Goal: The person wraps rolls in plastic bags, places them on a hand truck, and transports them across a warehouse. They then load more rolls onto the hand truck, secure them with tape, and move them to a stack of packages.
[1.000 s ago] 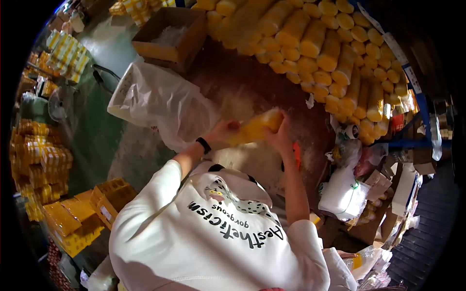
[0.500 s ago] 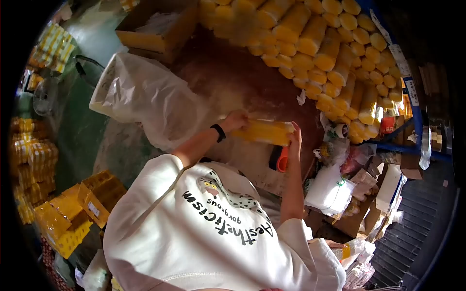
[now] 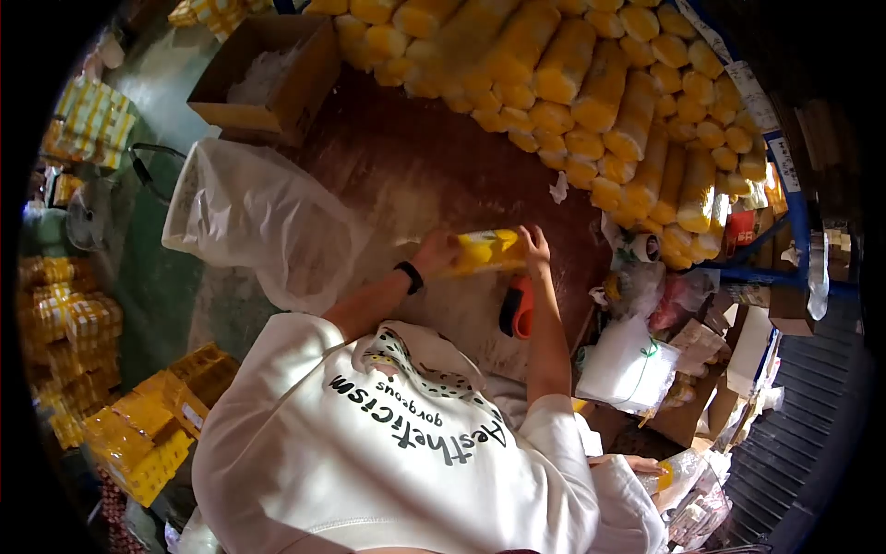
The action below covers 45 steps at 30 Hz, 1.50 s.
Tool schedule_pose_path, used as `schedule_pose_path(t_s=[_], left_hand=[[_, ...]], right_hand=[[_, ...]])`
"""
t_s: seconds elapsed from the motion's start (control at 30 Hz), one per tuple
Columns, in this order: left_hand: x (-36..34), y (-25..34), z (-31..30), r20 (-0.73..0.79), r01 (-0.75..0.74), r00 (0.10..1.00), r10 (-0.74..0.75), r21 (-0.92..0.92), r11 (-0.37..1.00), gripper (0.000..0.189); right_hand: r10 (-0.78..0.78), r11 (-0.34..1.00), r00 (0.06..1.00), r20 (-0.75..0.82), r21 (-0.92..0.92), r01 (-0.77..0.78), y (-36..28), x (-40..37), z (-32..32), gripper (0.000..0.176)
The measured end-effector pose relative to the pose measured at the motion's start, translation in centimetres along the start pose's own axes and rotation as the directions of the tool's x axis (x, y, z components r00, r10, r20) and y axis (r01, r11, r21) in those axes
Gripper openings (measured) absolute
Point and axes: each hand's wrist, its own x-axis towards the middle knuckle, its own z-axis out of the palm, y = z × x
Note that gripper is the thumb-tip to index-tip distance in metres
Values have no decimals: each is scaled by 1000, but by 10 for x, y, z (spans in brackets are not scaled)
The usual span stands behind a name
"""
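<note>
A yellow plastic-wrapped package (image 3: 487, 251) is held between my two hands over the worktop. My left hand (image 3: 437, 251), with a black band at its wrist, grips the package's left end. At the right end, the fingers of my right hand (image 3: 534, 247) close on the top corner. Just below the package, by my right forearm, lies a black and orange-red tool (image 3: 519, 309), partly behind that arm. Left of my left hand spreads a whitish translucent plastic bag (image 3: 268, 217).
Yellow rolls (image 3: 563, 74) are piled along the back. An open cardboard box (image 3: 235, 115) sits at the far left. Yellow-taped parcels (image 3: 148, 415) stand at lower left. White wrapped goods (image 3: 626, 363) crowd the right. Another person's hand (image 3: 628, 463) shows at lower right.
The package in my hands looks shorter and turned, and my right hand has moved left, closer to my left hand. The view has shifted slightly.
</note>
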Motion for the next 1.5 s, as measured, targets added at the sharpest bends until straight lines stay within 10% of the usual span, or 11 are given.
schedule_pose_path(t_s=[0.13,0.17,0.27,0.37,0.47,0.67,0.77,0.83,1.13,1.3,1.5], left_hand=[[33,-35,-8,-17,-70,998,68,-348,935,12],[41,-44,-9,-29,-134,990,135,-443,887,10],[27,-10,7,-118,-295,936,333,257,920,11],[-7,66,40,17,92,996,-91,-159,983,7],[-9,72,53,178,145,980,-86,-355,923,10],[-35,126,95,193,199,971,-141,-325,925,12],[-30,90,84,134,116,989,-63,-433,894,11],[-29,70,67,82,119,992,-95,-382,916,10],[-31,5,32,-188,54,979,-73,-106,993,19],[-25,0,22,-181,-71,979,97,148,986,26],[-20,7,23,-207,-11,941,268,773,635,27]], right_hand=[[-553,717,792,-258,-631,295,-45,-16,18,33],[-556,757,774,-304,-570,321,-50,-21,18,27],[-77,922,850,-521,287,259,1,-36,22,22],[253,469,967,28,871,-147,16,-85,27,25],[276,158,833,479,833,-530,-38,-116,46,32],[279,39,930,240,965,-261,-79,-117,61,32],[462,236,882,95,945,-226,-40,-115,55,24],[305,373,952,6,919,-126,-13,-121,43,17],[35,998,879,-475,61,-7,-17,-110,19,28],[-435,733,892,-125,-625,269,-36,-107,27,64],[-501,526,863,63,-770,362,-9,-94,40,76]])
